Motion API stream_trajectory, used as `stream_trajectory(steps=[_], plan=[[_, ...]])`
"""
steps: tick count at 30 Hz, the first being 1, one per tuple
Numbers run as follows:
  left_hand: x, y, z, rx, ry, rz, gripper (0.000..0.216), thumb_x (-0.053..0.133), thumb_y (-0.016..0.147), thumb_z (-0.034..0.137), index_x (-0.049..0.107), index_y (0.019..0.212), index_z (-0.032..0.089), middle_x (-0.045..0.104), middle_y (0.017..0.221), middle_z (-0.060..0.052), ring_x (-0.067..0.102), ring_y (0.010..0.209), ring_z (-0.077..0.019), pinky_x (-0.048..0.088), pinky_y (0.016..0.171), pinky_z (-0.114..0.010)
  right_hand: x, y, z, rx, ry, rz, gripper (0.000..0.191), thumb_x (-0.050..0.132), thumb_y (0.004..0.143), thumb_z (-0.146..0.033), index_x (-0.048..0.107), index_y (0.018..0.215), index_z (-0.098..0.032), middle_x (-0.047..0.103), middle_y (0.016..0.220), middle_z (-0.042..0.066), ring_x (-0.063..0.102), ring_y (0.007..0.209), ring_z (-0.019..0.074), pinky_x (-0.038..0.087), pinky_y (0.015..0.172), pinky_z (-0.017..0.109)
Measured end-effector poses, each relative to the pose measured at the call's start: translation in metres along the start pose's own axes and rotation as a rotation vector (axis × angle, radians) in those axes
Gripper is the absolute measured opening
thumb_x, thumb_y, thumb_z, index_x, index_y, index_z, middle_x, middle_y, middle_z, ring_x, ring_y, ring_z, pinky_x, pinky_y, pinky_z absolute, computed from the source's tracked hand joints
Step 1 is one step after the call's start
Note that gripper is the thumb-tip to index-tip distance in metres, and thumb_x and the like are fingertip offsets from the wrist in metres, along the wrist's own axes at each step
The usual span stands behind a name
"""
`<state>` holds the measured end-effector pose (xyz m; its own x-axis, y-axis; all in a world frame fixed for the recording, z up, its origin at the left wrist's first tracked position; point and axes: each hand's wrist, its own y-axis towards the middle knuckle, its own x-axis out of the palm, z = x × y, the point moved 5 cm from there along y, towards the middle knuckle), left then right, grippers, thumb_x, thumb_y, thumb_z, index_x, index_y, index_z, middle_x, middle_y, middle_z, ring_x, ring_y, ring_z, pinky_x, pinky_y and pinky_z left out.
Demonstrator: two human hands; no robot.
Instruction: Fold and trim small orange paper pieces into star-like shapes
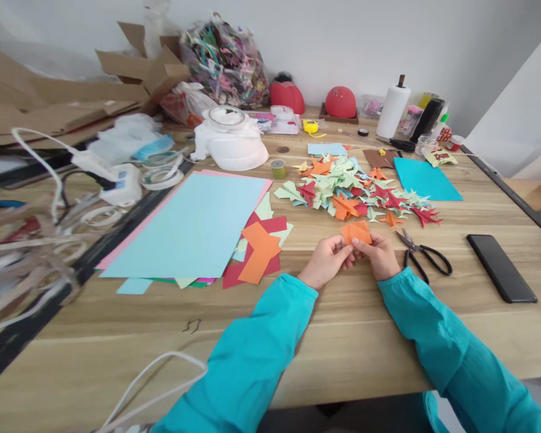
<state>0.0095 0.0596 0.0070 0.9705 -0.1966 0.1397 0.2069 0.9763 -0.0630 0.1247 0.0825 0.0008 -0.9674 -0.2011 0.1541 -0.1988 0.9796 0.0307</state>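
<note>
My left hand [327, 260] and my right hand [381, 255] meet just above the wooden table [342, 337], both pinching a small folded piece of orange paper [356, 231]. The fingers of each hand are closed on its lower edge. Both arms wear teal sleeves. Just beyond the hands lies a heap of folded paper shapes [356, 192] in green, red and orange. Black scissors [426, 255] lie right beside my right hand.
A stack of large coloured sheets [189, 225], light blue on top, lies to the left with orange and red pieces [259, 252]. A black phone [500, 267] lies at right, and a teal sheet [426, 179] beyond. Cardboard, tape rolls, cables and a paper towel roll [393, 111] crowd the back.
</note>
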Motion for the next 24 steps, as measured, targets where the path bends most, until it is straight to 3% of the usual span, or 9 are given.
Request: stream_trajectory(steps=[6,13,24], plan=[[0.0005,-0.0007,0.0005,0.026,0.012,-0.002,0.02,0.058,0.076,0.028,0.049,0.065,0.013,0.058,0.056,-0.001,0.053,0.047,-0.0078,0.041,0.047,-0.02,0.0016,-0.0004,-0.0006,0.029,-0.008,-0.007,0.027,0.07,0.065,-0.038,0.059,0.058,-0.014,0.055,0.048,-0.001,0.046,0.043,0.0084,0.036,0.044,0.023],[0.0017,-0.0022,-0.0001,0.008,0.039,0.003,0.021,0.058,0.074,0.025,0.046,0.061,0.014,0.058,0.053,0.0,0.053,0.045,-0.0081,0.041,0.046,-0.02,-0.0051,0.002,0.0045,0.043,0.001,0.093,0.035,0.068,0.065,-0.046,0.054,0.053,-0.015,0.053,0.046,-0.002,0.045,0.041,0.0082,0.035,0.041,0.022],[0.0019,-0.0023,-0.0005,-0.003,0.032,-0.007,0.024,0.061,0.072,0.031,0.048,0.061,0.014,0.057,0.052,0.0,0.051,0.045,-0.0079,0.04,0.045,-0.02,-0.0067,0.0043,0.0056,0.04,0.001,0.103,0.042,0.061,0.069,-0.054,0.055,0.052,-0.015,0.051,0.044,-0.001,0.044,0.04,0.0088,0.035,0.04,0.022]])
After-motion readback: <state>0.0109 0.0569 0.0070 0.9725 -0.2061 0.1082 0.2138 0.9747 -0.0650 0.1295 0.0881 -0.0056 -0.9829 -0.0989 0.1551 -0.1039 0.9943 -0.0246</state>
